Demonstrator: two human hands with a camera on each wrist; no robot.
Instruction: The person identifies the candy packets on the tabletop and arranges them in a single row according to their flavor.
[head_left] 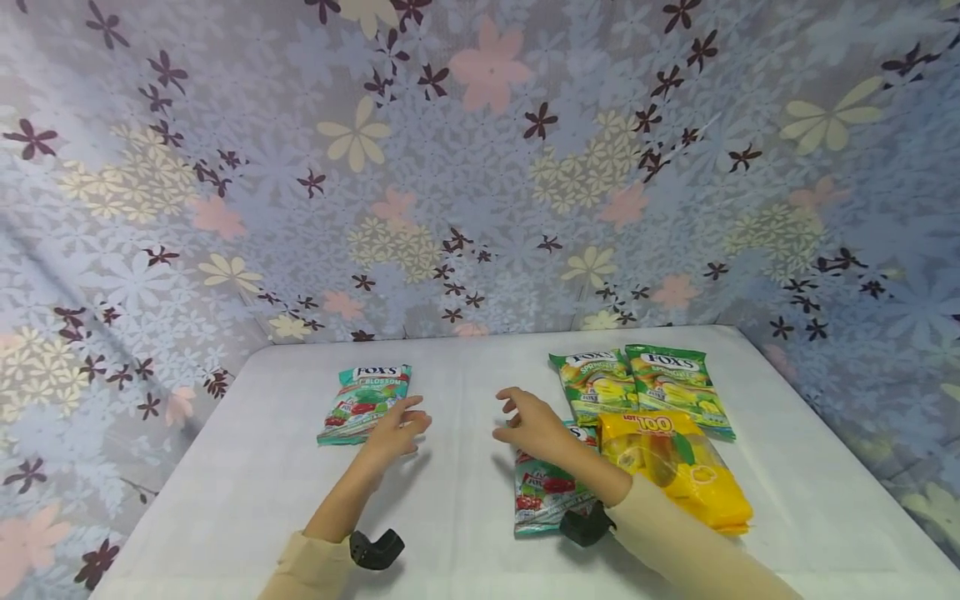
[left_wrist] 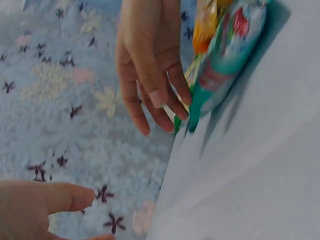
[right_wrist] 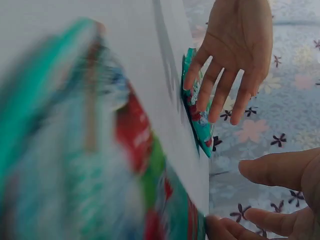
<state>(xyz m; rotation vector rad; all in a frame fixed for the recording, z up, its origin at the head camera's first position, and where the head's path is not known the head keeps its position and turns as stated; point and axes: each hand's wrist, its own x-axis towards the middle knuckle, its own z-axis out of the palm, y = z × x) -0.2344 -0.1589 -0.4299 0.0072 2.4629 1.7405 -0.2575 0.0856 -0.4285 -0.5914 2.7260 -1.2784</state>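
Observation:
My left hand (head_left: 396, 435) hovers by the right edge of a teal Fox's candy bag (head_left: 358, 410), its fingers spread and pointing inward. Opposite it, my right hand (head_left: 536, 427) reaches over the upper left of a second teal Fox's candy bag (head_left: 547, 498), partly hidden by that hand and forearm. Both hands hold nothing; their fingers are loosely bent and apart. In the right wrist view this second bag (right_wrist: 145, 165) looms close and blurred beside my right fingers (right_wrist: 274, 167). The left wrist view shows my left thumb (left_wrist: 70, 196) extended, with the right hand (left_wrist: 150, 60) facing it.
Two green Fox's candy bags (head_left: 600, 385) lie side by side at the back right. In front of them is a yellow Lot 100 candy bag (head_left: 671, 467), next to the second teal bag. A flower-patterned cloth (head_left: 465, 167) rises behind the white table (head_left: 457, 517).

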